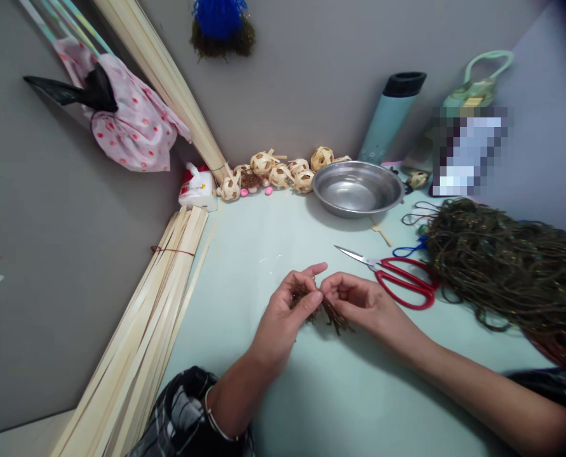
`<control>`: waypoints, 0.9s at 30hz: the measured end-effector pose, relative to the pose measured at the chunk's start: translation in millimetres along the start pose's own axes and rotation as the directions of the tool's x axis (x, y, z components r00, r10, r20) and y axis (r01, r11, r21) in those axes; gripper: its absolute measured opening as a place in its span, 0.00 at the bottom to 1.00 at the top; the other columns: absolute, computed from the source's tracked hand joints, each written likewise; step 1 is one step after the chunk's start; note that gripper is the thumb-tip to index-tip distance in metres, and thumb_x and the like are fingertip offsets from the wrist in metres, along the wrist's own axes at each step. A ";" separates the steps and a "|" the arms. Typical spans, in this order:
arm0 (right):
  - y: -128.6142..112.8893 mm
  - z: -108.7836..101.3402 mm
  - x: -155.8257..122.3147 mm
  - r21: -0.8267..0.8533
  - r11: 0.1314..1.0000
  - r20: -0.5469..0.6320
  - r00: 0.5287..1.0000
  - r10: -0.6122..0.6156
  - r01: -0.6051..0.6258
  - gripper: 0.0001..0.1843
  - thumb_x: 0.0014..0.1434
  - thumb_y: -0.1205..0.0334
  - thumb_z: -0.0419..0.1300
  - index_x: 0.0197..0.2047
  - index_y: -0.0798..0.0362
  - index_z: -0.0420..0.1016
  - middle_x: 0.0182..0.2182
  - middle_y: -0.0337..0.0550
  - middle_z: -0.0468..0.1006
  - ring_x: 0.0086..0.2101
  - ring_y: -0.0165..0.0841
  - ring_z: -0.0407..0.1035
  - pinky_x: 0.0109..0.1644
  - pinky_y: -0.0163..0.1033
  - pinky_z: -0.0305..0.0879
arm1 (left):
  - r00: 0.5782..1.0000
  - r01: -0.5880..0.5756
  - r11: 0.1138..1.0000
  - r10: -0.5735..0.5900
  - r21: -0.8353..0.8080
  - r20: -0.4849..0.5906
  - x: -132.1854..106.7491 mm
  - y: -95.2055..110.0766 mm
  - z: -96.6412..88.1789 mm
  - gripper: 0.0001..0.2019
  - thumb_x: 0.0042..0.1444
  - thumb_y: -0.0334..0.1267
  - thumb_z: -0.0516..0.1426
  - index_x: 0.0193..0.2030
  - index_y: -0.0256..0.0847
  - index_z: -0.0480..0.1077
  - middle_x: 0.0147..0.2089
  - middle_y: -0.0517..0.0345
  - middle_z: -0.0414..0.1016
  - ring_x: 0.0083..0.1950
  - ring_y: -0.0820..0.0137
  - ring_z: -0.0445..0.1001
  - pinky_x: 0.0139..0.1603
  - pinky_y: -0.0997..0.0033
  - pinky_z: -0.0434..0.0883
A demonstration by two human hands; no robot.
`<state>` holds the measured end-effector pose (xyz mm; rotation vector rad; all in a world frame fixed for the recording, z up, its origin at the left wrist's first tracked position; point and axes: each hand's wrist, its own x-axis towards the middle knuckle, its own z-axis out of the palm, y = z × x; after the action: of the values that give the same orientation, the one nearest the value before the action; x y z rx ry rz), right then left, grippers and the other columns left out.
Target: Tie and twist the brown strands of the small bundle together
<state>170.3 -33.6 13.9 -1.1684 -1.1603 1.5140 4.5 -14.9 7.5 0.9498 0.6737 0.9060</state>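
My left hand [287, 304] and my right hand [354, 298] meet over the middle of the pale green table [273, 235]. Both pinch a small bundle of dark brown threads [328, 314], a tassel-like tuft whose loose ends hang down between the hands. The left fingers are curled round its upper part, with the forefinger stretched out. The right fingers grip it from the right. Red-handled scissors [397, 279] lie open just right of my right hand.
A big heap of dark cord [506, 266] fills the right side. A steel bowl [357, 187] stands at the back, with several woven bamboo balls [283, 171] along the wall. Bamboo strips [154, 317] lie at the left edge. A bottle [390, 114] stands behind.
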 end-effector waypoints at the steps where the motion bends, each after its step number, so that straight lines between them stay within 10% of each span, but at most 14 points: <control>1: 0.5 -0.8 0.3 0.006 1.000 0.000 1.000 0.005 -0.005 0.13 0.58 0.53 0.65 0.36 0.54 0.73 0.26 0.37 0.69 0.26 0.26 0.61 0.30 0.33 0.58 | 1.000 0.003 0.999 -0.002 0.033 -0.009 0.3 -0.7 -0.5 0.07 0.60 0.39 0.60 0.36 0.41 0.65 0.60 0.53 0.70 0.61 0.65 0.65 0.60 0.65 0.62; 9: 2.8 -5.4 0.6 0.043 0.998 -0.174 0.984 -0.033 0.041 0.10 0.55 0.58 0.68 0.36 0.53 0.73 0.26 0.37 0.70 0.27 0.26 0.62 0.30 0.32 0.58 | 0.998 0.066 0.975 -0.065 0.211 -0.014 2.3 -2.4 -1.6 0.08 0.58 0.39 0.60 0.35 0.39 0.64 0.41 0.58 0.69 0.39 0.74 0.65 0.44 0.72 0.62; 27: -2.0 2.2 -3.2 -0.115 0.992 0.065 0.997 -0.050 0.057 0.12 0.63 0.53 0.61 0.39 0.53 0.69 0.29 0.38 0.73 0.29 0.27 0.68 0.35 0.34 0.65 | 0.985 0.093 0.994 -0.083 0.060 -0.150 3.1 -7.5 -4.6 0.13 0.57 0.43 0.62 0.46 0.40 0.71 0.36 0.59 0.70 0.34 0.76 0.68 0.38 0.74 0.66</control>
<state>169.0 -36.8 16.6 -1.1648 -1.3269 1.4679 4.8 -12.6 -1.5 0.9111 0.8707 0.8852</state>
